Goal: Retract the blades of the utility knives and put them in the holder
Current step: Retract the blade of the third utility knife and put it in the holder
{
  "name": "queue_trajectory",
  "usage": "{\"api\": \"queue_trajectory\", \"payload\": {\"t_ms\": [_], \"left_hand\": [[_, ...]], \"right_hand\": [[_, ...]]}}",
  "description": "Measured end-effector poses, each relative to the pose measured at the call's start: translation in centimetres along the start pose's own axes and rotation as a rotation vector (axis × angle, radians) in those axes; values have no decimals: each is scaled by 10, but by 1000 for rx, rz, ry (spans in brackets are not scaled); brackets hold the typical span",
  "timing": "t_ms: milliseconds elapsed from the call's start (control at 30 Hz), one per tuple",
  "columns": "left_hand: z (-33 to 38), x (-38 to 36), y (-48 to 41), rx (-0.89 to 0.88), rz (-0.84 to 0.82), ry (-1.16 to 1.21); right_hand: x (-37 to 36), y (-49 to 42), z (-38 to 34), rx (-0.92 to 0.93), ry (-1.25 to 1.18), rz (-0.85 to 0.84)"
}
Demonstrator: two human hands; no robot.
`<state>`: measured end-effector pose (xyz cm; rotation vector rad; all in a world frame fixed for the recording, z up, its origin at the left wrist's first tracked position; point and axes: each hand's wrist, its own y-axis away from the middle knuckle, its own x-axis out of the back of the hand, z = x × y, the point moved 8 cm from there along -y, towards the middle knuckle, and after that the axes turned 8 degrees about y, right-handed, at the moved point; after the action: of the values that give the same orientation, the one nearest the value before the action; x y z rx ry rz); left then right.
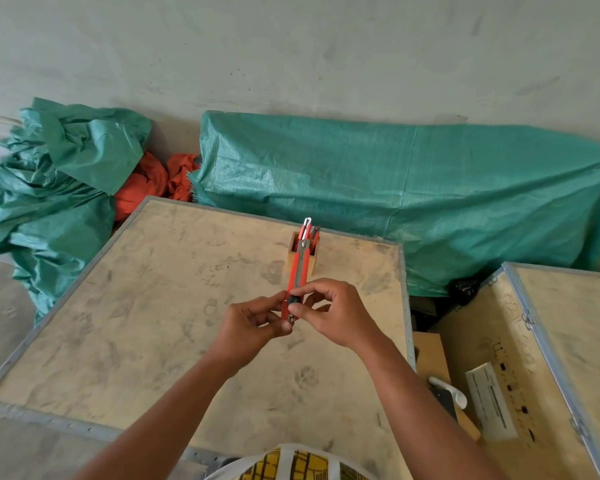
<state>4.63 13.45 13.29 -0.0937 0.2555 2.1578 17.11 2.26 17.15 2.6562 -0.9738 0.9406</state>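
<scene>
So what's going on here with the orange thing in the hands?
A person is holding a long orange utility knife in both bare hands above a dusty plywood crate top. The left hand grips its near end, while the right hand pinches the black slider. Behind it stands a small square wooden holder, already holding several orange knives. This one is not in the holder yet.
</scene>
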Motion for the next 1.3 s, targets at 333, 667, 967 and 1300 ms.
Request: {"api": "queue_trajectory", "payload": {"t_ms": [333, 667, 967, 1300], "left_hand": [[-15, -16, -47, 47, -66, -50], [-23, -11, -163, 65, -50, -347], [-71, 2, -258, 167, 10, -818], [-95, -5, -281, 171, -35, -743]], "right_hand": [[12, -35, 52, -187, -129, 67], [34, -138, 108, -236, -79, 151], [18, -210, 143, -193, 108, 336], [-30, -206, 162, -104, 342, 214]]}}
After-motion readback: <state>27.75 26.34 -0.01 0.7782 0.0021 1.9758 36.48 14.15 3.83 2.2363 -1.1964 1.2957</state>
